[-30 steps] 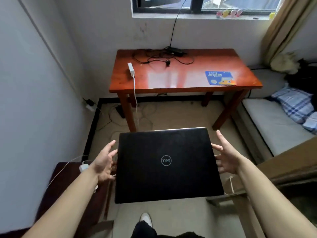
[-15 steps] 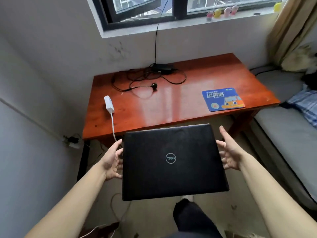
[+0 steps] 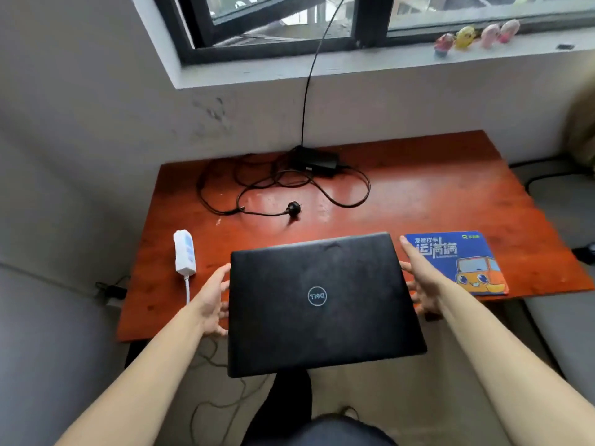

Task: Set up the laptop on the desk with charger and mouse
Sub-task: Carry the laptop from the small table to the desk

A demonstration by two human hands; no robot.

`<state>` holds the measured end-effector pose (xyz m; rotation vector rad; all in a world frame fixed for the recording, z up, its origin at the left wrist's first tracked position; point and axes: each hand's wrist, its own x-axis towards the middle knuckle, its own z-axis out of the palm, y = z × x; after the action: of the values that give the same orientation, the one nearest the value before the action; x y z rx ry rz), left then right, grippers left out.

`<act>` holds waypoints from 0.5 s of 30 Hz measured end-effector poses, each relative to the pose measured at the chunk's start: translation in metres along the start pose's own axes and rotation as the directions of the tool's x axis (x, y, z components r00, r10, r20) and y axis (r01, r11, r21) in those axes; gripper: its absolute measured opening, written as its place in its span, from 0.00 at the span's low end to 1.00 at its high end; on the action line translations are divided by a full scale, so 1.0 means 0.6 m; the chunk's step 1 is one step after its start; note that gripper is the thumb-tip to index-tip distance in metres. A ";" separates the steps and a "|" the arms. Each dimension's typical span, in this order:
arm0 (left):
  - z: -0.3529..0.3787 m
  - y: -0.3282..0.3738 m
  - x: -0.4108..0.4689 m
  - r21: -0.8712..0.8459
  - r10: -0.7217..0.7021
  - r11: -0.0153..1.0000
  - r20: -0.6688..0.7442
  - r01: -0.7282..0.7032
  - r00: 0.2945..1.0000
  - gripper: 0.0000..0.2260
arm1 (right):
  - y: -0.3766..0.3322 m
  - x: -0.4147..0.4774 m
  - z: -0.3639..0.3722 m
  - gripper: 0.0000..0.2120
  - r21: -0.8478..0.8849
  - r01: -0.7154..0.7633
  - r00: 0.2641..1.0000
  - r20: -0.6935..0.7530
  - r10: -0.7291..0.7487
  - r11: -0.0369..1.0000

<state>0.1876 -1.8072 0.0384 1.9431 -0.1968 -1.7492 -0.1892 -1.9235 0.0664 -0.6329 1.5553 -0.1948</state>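
Hands: left hand (image 3: 214,300) and right hand (image 3: 421,281) carry the closed Dell laptop (image 3: 317,304) by its side edges, fingers outstretched.
Laptop: above the worktop (image 3: 418,194), over its near edge.
Charger (image 3: 317,160): at the back, cable tangled.
Mouse pad (image 3: 450,262): just right of the laptop.

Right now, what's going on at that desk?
A person carries a closed black Dell laptop between the left hand and right hand, palms against its side edges, over the front edge of the red-brown desk; it is not set down yet. On the desk lie a black charger brick with loose cable, a white power strip and a blue mouse pad. No mouse shows.
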 end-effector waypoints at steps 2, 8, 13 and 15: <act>-0.005 0.040 0.047 0.018 -0.045 0.999 -0.003 0.045 0.999 0.33 | -0.024 0.039 0.016 0.46 -0.004 -0.045 0.998 -0.036 0.045 0.999; -0.011 0.154 0.138 0.102 -0.134 0.986 0.030 0.130 0.991 0.27 | -0.090 0.096 0.058 0.49 0.042 -0.156 0.983 -0.090 0.159 0.987; -0.005 0.209 0.180 0.097 -0.142 0.985 0.013 0.140 0.990 0.22 | -0.137 0.133 0.076 0.38 0.061 -0.173 0.976 -0.126 0.179 0.983; 0.006 0.226 0.193 0.078 -0.131 0.988 0.002 0.131 0.991 0.21 | -0.155 0.147 0.072 0.30 0.085 -0.152 0.977 -0.138 0.163 0.985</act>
<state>0.2335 -1.9748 -0.0019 2.0465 -0.1447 -1.8582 -0.1193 -2.0339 0.0309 -0.4424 1.7218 -0.1811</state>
